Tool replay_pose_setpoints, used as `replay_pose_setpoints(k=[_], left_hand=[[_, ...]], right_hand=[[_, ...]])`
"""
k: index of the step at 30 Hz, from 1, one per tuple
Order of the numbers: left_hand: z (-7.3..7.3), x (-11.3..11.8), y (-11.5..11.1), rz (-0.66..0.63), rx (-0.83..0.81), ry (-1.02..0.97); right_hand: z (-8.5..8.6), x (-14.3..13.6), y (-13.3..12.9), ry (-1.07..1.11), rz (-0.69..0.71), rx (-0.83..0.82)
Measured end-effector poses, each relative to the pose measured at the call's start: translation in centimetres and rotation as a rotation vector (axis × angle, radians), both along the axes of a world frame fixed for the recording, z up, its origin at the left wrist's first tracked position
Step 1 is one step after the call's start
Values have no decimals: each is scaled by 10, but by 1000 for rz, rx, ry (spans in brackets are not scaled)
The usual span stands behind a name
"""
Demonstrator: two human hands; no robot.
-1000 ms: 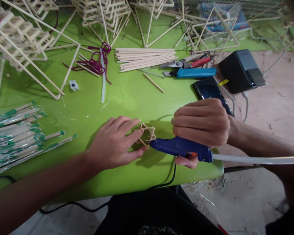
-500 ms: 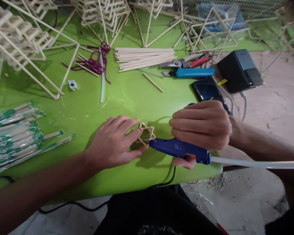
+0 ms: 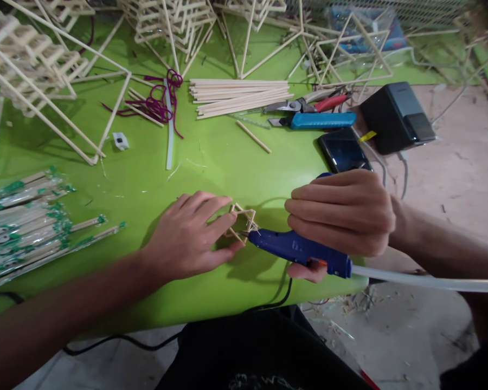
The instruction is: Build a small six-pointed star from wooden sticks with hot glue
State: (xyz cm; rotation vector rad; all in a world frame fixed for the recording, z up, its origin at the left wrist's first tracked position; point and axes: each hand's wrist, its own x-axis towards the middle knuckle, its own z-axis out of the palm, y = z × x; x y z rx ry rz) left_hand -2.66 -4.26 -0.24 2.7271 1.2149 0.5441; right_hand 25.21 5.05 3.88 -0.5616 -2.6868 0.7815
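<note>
A small wooden stick frame (image 3: 251, 215) stands on the green table (image 3: 211, 300), its left side hidden by my fingers. My left hand (image 3: 193, 233) holds it between thumb and fingertips. On the right, my right hand (image 3: 341, 214) is wrapped round a blue glue gun (image 3: 299, 246). The gun's nozzle points left and meets the lower right part of the frame. From the gun's back end a long clear glue stick (image 3: 423, 280) runs off to the right.
Behind lie loose sticks (image 3: 239, 97), a blue cutter (image 3: 323, 120), pliers (image 3: 331, 103), a phone (image 3: 344, 150), a black box (image 3: 396, 116) and purple cord (image 3: 158, 108). Wrapped sticks (image 3: 24, 233) lie left. Large stick structures (image 3: 32, 65) line the back.
My right hand and the rear of the glue gun have shifted slightly right and down. The nozzle has moved very little. My left hand and the small frame have stayed in place.
</note>
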Motion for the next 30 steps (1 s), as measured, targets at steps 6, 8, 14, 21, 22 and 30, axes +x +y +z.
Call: replay_pose_setpoints(k=[6, 8, 14, 21, 22, 30], left_hand=[[-1, 1, 1, -3, 16, -21], [-1, 1, 1, -3, 20, -22], [0, 1, 1, -4, 15, -23], [0, 1, 1, -11, 18, -27], [0, 1, 1, -9, 21, -26], [-2, 0, 0, -14, 29, -22]], right_hand=[[2, 2, -9, 26, 68, 182], [3, 3, -12, 6, 193, 370], [6, 1, -16, 45, 348, 731], [8, -1, -17, 30, 332, 773], [8, -1, -17, 46, 332, 776], [6, -1, -16, 33, 337, 772]])
